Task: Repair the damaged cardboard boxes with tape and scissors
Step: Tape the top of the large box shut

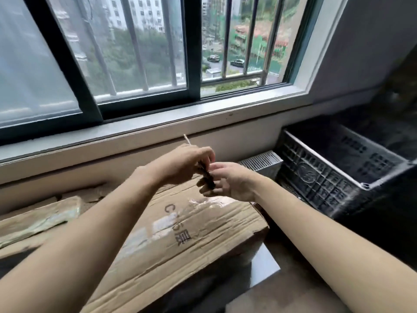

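Above the far end of the cardboard box [185, 240], both hands meet in the air, just under the window sill [158, 123]. The left hand [185, 163] has its fingers curled around a dark, narrow object [206, 177]; it may be the scissors or the tape, but I cannot tell which. A thin pale strip [187, 140] stands up behind this hand. The right hand [228, 181] pinches the lower part of the same dark object with bent fingers. On the box top, shiny clear tape [207, 203] already covers a part near the far edge, so I judge some repair is done. The near edge still looks creased and torn, and a second flattened cardboard piece [38, 220] lies at the left, so more work remains.
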Tool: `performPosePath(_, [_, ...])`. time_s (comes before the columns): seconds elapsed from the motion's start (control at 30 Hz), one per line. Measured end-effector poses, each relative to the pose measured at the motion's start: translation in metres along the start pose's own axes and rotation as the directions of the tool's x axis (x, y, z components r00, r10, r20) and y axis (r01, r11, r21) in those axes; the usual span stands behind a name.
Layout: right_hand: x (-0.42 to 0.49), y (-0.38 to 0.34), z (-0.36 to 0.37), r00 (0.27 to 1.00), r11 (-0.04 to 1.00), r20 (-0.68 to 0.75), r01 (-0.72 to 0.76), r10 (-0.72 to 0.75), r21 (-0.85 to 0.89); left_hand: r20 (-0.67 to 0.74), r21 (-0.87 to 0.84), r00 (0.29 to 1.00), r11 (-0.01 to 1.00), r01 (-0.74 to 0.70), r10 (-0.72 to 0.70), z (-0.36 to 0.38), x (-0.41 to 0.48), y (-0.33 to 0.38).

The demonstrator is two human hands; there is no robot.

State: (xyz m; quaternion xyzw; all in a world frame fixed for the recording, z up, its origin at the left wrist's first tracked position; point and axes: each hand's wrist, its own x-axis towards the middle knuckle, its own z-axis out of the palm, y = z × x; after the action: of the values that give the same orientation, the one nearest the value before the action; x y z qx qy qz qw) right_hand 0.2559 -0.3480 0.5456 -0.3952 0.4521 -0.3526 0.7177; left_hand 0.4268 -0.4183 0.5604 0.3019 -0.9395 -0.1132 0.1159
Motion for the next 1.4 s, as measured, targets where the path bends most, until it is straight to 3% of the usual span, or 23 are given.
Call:
performPosePath(0.13, [-0.022,0.004,-0.049,0.995,0.998,-0.092,0.047,-0.043,0.039,-0.092,0.097,0.994,0.994,-0.049,0.058,0.012,0.046,0.042])
performPosePath(0.17, [-0.027,0.006,-0.06,0.99,0.998,-0.131,0.06,-0.056,0.025,-0.144,0.073,0.99,0.997,0.004,0.007,0.017,0.055,0.047])
performPosePath(0.23, [-0.038,0.009,-0.083,0.985,0.998,-0.164,0.056,-0.055,0.001,-0.181,-0.084,0.957,0.973,0.215,-0.227,0.028,0.074,0.054])
performPosePath(0.3, [-0.05,0.011,-0.103,0.988,1.0,-0.152,-0.004,0.005,0.007,-0.078,-0.199,0.897,0.888,0.414,-0.435,0.042,0.089,0.056])
performPosePath(0.4, [-0.059,0.02,-0.125,0.987,0.999,-0.159,-0.036,0.036,0.002,0.144,-0.048,0.864,0.868,0.493,-0.483,0.063,0.1,0.069])
performPosePath(0.5, [-0.059,0.033,-0.138,0.981,0.999,-0.196,0.003,0.007,0.049,0.321,0.011,0.83,0.879,0.478,-0.455,0.084,0.107,0.086])
performPosePath(0.7, [-0.052,0.058,-0.148,0.947,0.994,-0.319,-0.011,0.045,0.108,0.525,0.174,0.715,0.88,0.441,-0.462,0.096,0.119,0.092])
performPosePath(0.77, [-0.049,0.06,-0.149,0.939,0.993,-0.336,-0.032,0.068,0.112,0.525,0.191,0.714,0.882,0.432,-0.463,0.101,0.118,0.087])
performPosePath(0.9, [-0.041,0.062,-0.143,0.904,0.995,-0.42,-0.036,0.074,0.097,0.454,0.158,0.784,0.904,0.398,-0.424,0.103,0.112,0.081])
performPosePath(1.03, [-0.022,0.059,-0.132,0.82,0.986,-0.571,0.068,0.033,0.154,0.38,0.104,0.835,0.916,0.388,-0.397,0.1,0.106,0.078])
performPosePath(1.13, [-0.01,0.058,-0.126,0.788,0.961,-0.611,0.107,0.073,0.254,0.436,0.055,0.815,0.916,0.398,-0.381,0.095,0.103,0.067])
performPosePath(1.27, [-0.003,0.06,-0.122,0.759,0.955,-0.648,0.142,0.063,0.26,0.517,0.137,0.783,0.936,0.324,-0.346,0.095,0.105,0.052])
performPosePath(1.4, [0.002,0.064,-0.127,0.726,0.967,-0.687,0.156,0.025,0.2,0.483,0.105,0.818,0.948,0.299,-0.312,0.101,0.112,0.04])
